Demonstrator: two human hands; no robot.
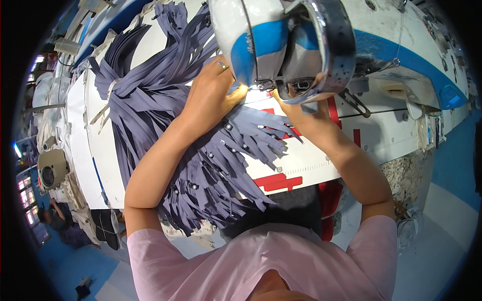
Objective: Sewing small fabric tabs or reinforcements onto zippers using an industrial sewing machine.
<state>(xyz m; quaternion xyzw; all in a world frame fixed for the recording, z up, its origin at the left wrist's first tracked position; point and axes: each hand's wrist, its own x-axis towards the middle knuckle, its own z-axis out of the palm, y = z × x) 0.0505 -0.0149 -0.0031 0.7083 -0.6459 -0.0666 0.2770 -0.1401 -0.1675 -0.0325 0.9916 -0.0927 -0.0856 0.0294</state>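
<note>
Head view: left hand (213,90) is pressing flat, fingers together, on a purple strip (251,118) under the machine (296,45) head. Right hand (293,108) is pinching the strip just beside the needle; pile (165,110) is lying leftward.

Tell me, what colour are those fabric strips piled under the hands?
The fabric strips are greyish purple with small buttons, seen in the head view.
</note>
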